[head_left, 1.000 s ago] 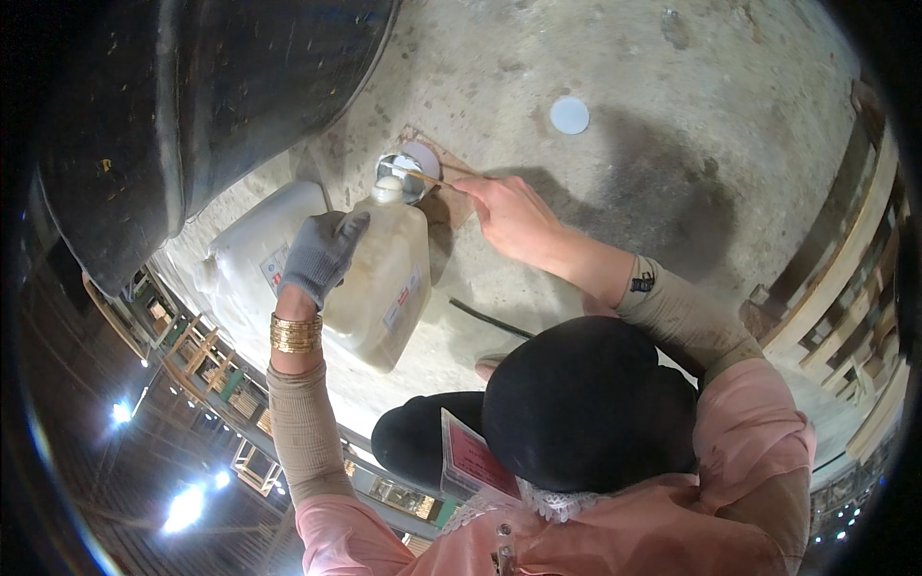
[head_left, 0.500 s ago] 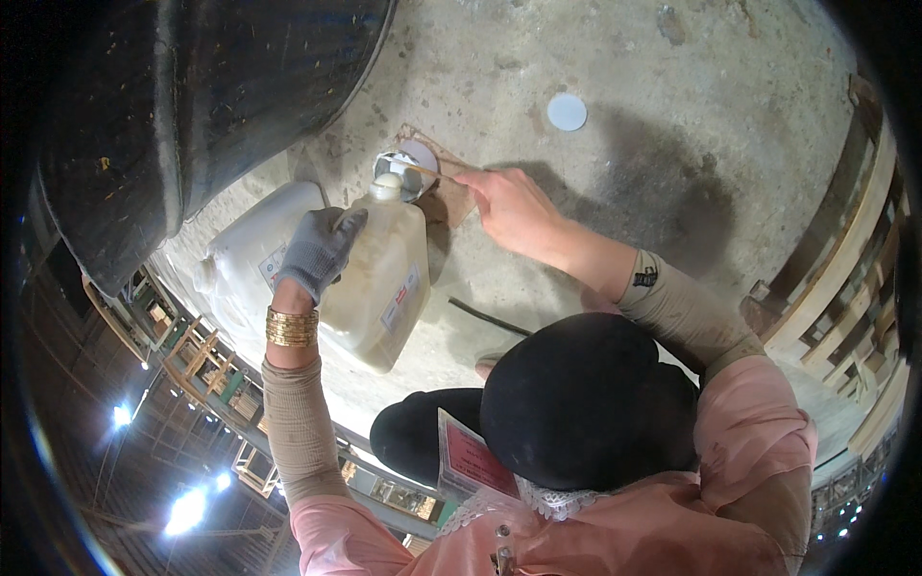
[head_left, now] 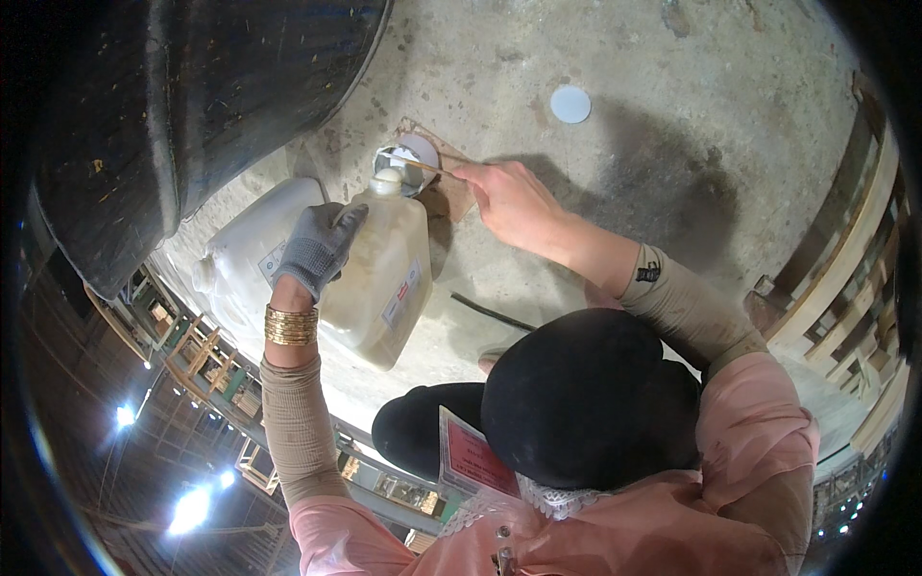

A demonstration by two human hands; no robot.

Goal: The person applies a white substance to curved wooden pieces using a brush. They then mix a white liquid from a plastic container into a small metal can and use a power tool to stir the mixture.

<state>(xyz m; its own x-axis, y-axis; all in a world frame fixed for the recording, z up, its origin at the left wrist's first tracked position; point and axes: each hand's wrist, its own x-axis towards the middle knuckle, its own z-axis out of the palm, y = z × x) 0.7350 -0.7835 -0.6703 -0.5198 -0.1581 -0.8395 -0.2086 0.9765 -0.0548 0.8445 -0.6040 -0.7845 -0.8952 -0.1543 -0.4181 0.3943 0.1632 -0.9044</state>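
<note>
My left hand (head_left: 322,248), in a grey glove, is closed on the handle of a translucent plastic jug (head_left: 379,283) of cloudy pale liquid. The jug's neck (head_left: 387,182) tips forward over the mouth of a small white tub (head_left: 421,154). My bare right hand (head_left: 509,200) pinches a thin wooden stick (head_left: 427,166), whose far end reaches over the tub's opening. How deep the stick goes is hidden. A second pale jug (head_left: 259,254) rests to the left of my left hand. Under the tub lies a brown board (head_left: 459,197).
A large black drum-like container (head_left: 230,86) fills the far left. A round white lid (head_left: 570,105) lies on the concrete floor. A dark strip (head_left: 490,312) lies near my knees. Wooden pallets (head_left: 836,278) stand at the right edge.
Almost nothing differs. Both hands keep their holds on the jug and the stick; the view has shifted very slightly.
</note>
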